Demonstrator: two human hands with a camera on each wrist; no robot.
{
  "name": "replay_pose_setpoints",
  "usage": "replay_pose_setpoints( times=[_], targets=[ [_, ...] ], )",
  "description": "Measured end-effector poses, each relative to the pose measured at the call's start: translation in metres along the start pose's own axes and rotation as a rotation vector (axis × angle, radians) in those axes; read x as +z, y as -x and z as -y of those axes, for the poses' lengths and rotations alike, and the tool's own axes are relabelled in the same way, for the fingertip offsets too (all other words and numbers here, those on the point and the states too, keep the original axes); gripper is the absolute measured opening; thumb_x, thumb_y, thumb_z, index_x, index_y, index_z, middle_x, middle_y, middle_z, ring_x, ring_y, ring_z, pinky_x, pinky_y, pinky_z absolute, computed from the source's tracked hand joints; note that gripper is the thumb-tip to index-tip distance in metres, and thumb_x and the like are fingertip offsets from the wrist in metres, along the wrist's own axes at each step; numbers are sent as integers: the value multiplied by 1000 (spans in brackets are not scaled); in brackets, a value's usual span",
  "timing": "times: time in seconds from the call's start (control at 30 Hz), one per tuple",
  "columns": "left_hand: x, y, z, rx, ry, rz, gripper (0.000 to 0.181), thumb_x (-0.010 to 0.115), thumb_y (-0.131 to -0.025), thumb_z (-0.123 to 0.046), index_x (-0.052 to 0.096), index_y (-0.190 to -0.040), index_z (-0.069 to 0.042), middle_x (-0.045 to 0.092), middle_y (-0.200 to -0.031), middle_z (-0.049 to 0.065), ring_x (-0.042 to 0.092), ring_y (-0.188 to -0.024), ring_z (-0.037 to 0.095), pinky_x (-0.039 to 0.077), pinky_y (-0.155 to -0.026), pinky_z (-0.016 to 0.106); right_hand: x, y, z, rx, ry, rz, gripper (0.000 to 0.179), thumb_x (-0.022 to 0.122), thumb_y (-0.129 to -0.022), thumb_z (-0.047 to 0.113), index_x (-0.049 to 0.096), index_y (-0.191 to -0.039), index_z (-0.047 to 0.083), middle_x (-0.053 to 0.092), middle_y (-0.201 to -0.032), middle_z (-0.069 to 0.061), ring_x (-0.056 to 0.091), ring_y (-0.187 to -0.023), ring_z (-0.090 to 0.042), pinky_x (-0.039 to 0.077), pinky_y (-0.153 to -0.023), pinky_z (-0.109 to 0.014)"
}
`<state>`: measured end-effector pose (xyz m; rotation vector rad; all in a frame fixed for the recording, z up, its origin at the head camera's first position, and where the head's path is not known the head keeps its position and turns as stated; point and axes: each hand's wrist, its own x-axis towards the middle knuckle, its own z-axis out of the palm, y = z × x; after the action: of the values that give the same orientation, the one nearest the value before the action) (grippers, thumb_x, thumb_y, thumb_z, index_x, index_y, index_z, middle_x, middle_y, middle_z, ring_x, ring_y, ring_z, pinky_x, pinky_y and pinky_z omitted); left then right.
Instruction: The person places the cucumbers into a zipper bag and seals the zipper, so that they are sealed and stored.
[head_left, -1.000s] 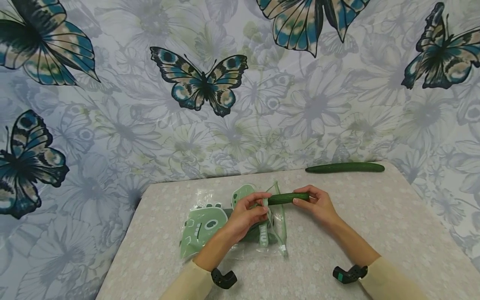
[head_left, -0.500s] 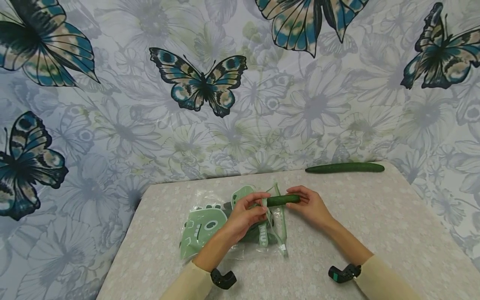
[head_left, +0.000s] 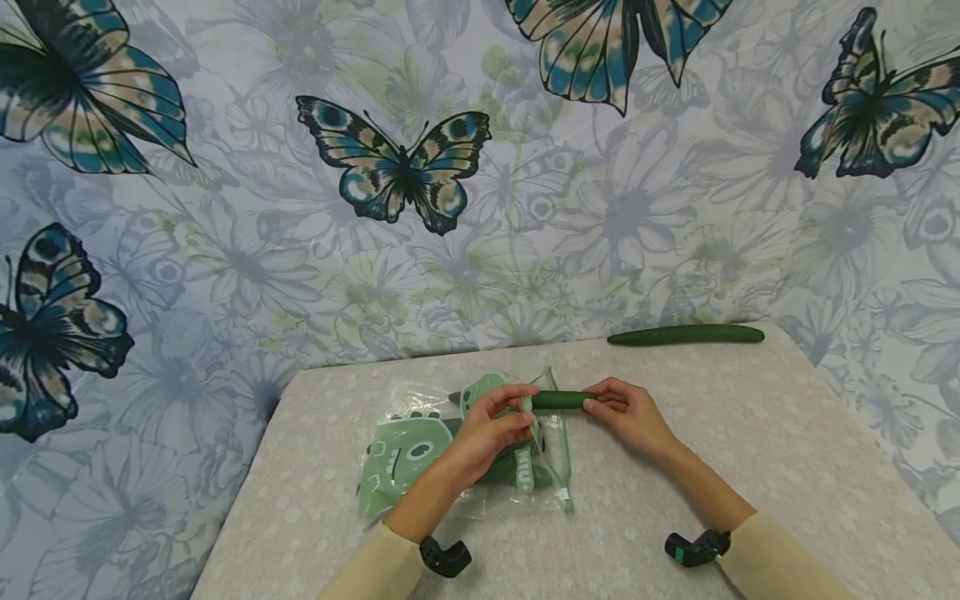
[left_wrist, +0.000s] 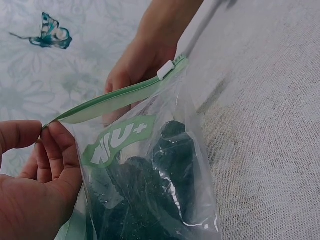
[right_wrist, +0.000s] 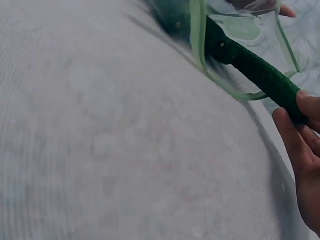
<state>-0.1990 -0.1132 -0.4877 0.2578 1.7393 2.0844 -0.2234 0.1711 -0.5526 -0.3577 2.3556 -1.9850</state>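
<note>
A clear zip bag with green dinosaur print lies on the table, its slider end toward the right. Dark green cucumbers show through its plastic in the left wrist view. My left hand pinches the green zip edge between thumb and finger, keeping the mouth open. With thumb and fingertips my right hand grips the outer end of a cucumber. That cucumber passes through the bag's mouth, its far part inside among other cucumbers.
Another long cucumber lies at the table's back right, near the wall. A pale patterned cloth covers the table. The wall behind carries a butterfly print.
The cucumber has slid left, deeper into the bag, and less of it shows. My right hand went left with it, then shifted slightly back right along its end. The left hand stays put.
</note>
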Motion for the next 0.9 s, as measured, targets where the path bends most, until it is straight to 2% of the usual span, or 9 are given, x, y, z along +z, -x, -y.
replay_pose_setpoints(
  times=[0.17, 0.3, 0.63, 0.9],
  targets=[
    [-1, 0, 0, -12, -12, -4, 49, 65, -101, -1, 59, -149, -1, 50, -107, -3, 62, -86, 11, 62, -85, 26, 5, -3, 1, 85, -292, -10, 31, 74, -102, 9, 67, -124, -11, 81, -106, -2, 82, -99, -18, 66, -92, -30],
    [-1, 0, -1, -7, -15, -5, 50, 66, -101, -1, 58, -150, -1, 50, -107, -4, 62, -86, 10, 62, -85, 27, 8, -5, 2, 94, -400, -19, 27, 74, -101, 6, 68, -122, -10, 82, -103, 2, 82, -98, -18, 66, -93, -32],
    [-2, 0, -1, 13, 0, -18, 50, 67, -100, -1, 58, -149, -1, 48, -110, -2, 61, -87, 12, 62, -85, 28, 20, -13, 9, 56, -469, -19, 28, 74, -100, 2, 68, -123, -13, 81, -105, 2, 82, -96, -13, 66, -91, -28],
    [-3, -1, -1, 0, 39, -38, 50, 66, -100, 1, 57, -149, -1, 50, -108, -2, 64, -85, 11, 62, -84, 26, 28, -14, 15, 31, -445, -12, 34, 74, -100, 2, 64, -125, -19, 81, -107, 2, 82, -97, -15, 66, -92, -33]
  ],
)
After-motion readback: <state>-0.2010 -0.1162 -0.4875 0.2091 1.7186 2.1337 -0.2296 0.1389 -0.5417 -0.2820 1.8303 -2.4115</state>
